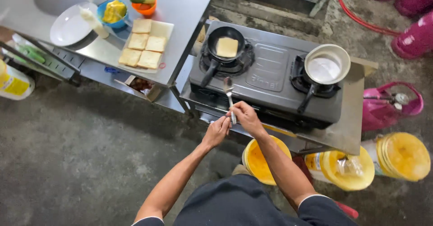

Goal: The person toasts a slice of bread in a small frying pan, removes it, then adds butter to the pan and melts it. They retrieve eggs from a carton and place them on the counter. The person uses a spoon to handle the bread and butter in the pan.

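Observation:
My right hand (246,116) grips the handle of a metal spatula (228,92), its blade pointing up over the front of a grey two-burner gas stove (270,70). My left hand (218,130) is closed beside it at the stove's front edge, apparently on a stove knob, which it hides. On the left burner sits a small black pan (215,54) holding one slice of bread (227,47). A white-lined pan (325,66) stands on the right burner.
A steel table (185,9) at the left carries a cutting board with several bread slices (143,43), a white plate (70,27), a squeeze bottle (94,22), a blue bowl (112,13) and an orange bowl (145,4). Yellow buckets (257,160) and pink gas cylinders (388,106) stand on the concrete floor.

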